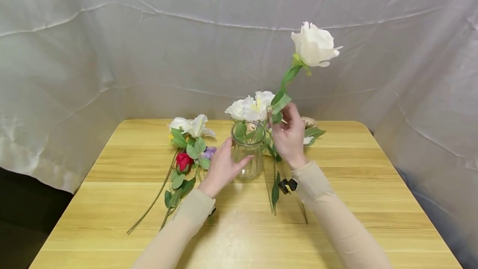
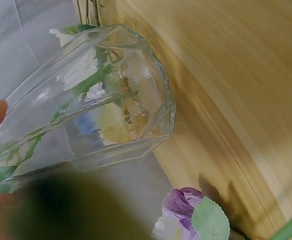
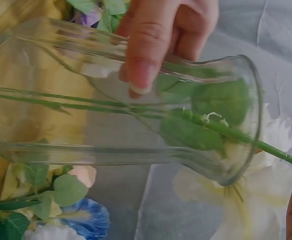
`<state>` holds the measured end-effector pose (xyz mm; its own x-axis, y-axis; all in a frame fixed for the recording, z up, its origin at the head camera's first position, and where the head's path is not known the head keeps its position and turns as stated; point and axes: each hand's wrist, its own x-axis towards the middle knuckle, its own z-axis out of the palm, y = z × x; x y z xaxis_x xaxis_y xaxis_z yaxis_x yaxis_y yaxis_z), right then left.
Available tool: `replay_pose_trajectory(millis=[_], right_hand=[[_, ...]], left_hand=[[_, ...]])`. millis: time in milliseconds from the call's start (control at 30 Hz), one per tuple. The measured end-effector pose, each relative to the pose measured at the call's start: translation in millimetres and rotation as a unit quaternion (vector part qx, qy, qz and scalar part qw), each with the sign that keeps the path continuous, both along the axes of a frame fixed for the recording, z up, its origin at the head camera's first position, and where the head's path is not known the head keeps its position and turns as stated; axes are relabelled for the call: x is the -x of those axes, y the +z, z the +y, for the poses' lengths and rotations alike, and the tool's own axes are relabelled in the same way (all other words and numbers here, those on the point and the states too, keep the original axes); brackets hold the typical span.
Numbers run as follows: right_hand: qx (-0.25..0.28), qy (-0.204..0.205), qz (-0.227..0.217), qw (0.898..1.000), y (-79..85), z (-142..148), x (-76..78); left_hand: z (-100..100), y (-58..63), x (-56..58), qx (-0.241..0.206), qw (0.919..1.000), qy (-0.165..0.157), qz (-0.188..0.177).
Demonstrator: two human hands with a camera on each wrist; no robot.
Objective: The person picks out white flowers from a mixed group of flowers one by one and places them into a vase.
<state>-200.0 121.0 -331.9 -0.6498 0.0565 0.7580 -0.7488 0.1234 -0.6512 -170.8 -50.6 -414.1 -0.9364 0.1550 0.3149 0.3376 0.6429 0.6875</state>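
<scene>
Fingers of the right hand (image 1: pixel 289 138) pinch the white rose (image 1: pixel 315 45) by its stem, which I see entering the glass vase (image 1: pixel 250 172); its bloom sits at 1 o'clock. The left hand (image 1: pixel 223 166) grips the vase on the counter (image 1: pixel 112 202), a red rose (image 1: pixel 183 162) at 9 o'clock.

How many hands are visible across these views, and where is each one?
2. The left hand grips the glass vase; the right hand holds a white flower by its stem. Some fingers are partly hidden, but no other hand shows.
</scene>
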Motion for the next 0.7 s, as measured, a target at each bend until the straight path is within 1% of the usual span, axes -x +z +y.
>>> replay_pose_trajectory(millis=[133, 300, 367, 567, 700], right_hand=[[-0.014, -0.012, 0.003, 1.000, -7.2, 1, 1.3], [-0.051, -0.044, -0.017, 0.998, -11.2, 2, -0.8], [-0.066, -0.056, -0.025, 0.996, -8.3, 2, -5.0], [-0.120, -0.065, -0.043, 0.990, 11.4, -2, -23.3], [-0.160, -0.072, -0.062, 0.982, 11.7, -2, -23.7]], left_hand=[[0, -0.5, 1.1, 0.001, 1.0000, 0.002, 0.001], [1, -0.9, 1.4, 0.004, 1.0000, 0.004, 0.002], [1, -0.8, 1.5, 0.004, 1.0000, 0.003, 0.003], [1, -0.1, 1.1, 0.003, 1.0000, 0.004, -0.002], [1, -0.4, 1.6, 0.008, 0.9999, 0.007, -0.005]])
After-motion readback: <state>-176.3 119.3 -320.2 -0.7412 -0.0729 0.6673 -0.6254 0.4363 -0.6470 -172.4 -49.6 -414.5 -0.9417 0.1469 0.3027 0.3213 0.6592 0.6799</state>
